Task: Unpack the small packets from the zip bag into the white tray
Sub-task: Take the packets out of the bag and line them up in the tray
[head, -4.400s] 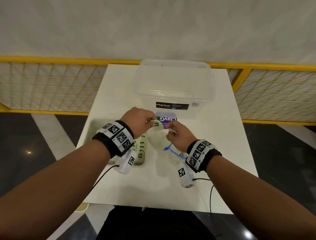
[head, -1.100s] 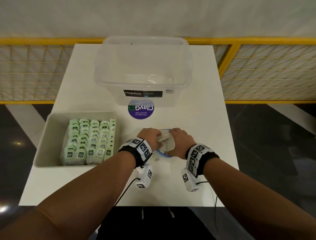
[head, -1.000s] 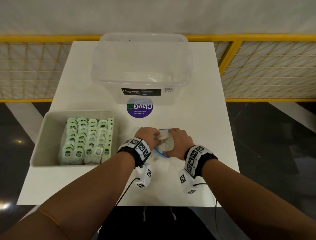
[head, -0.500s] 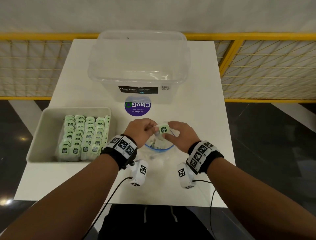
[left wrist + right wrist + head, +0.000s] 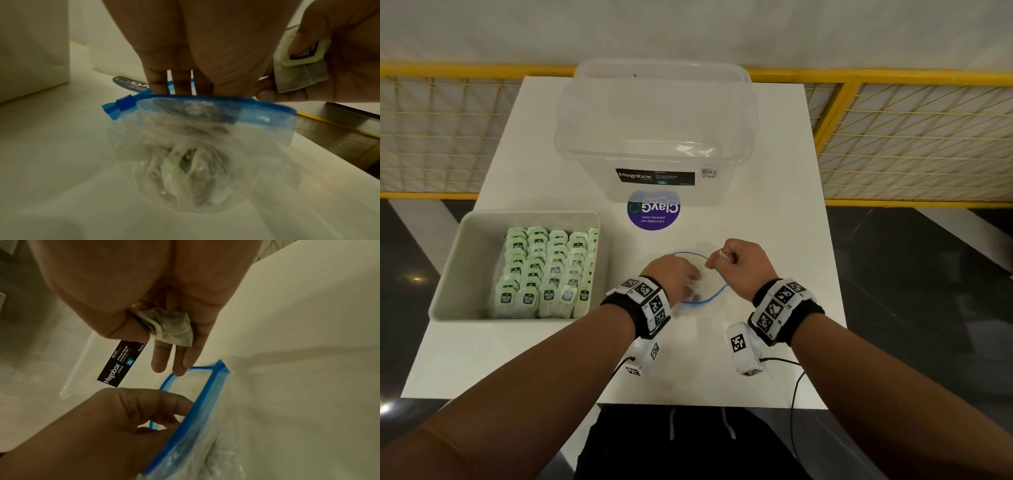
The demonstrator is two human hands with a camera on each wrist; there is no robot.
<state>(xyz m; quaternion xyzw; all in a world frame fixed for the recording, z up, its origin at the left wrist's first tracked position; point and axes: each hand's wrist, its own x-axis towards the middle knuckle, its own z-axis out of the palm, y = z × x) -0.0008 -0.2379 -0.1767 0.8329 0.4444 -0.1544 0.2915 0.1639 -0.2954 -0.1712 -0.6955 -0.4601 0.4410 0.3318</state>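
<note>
The clear zip bag with a blue rim stands open on the white table; several packets show through its wall. My left hand reaches down into its mouth, and the fingertips are hidden behind the rim. My right hand hovers at the bag's far right edge and pinches one small packet under the thumb, while two straight fingers touch the rim. The white tray at the left holds rows of green packets.
A large clear storage box stands at the back of the table, with a round purple sticker in front of it. A yellow railing runs behind. Wrist camera cables hang over the near table edge.
Half a second ago both hands held a packet above the bag. Now my left hand has let go and dipped into the bag, and my right hand keeps the packet.
</note>
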